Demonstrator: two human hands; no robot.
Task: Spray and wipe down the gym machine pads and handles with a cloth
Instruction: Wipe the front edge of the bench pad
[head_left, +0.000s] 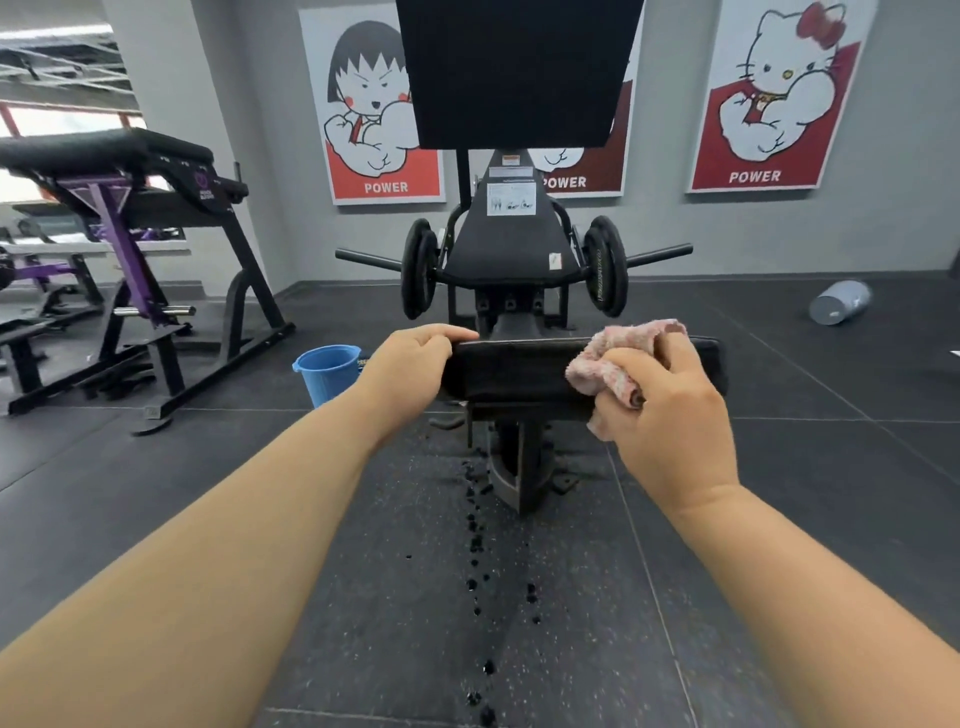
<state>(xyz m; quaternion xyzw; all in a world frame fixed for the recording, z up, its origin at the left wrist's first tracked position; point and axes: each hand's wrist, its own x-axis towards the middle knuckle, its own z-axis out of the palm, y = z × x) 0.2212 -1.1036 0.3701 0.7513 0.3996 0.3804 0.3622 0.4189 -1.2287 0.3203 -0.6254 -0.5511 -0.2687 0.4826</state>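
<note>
A black gym machine stands in front of me, with a low black pad (524, 371) nearest, a seat pad (511, 249) behind it and a large black back pad (519, 67) above. My left hand (410, 369) grips the left end of the low pad, fingers curled over its top edge. My right hand (670, 410) holds a bunched pink cloth (618, 358) pressed against the pad's right part. Two black handles (366, 258) (662, 254) stick out sideways beside weight plates. No spray bottle is in view.
A blue bucket (327, 371) stands on the floor left of the pad. A purple-framed bench (119, 208) fills the left side. A grey bin (839, 302) lies tipped at the right. Dark wet drops (475, 540) trail across the rubber floor toward me.
</note>
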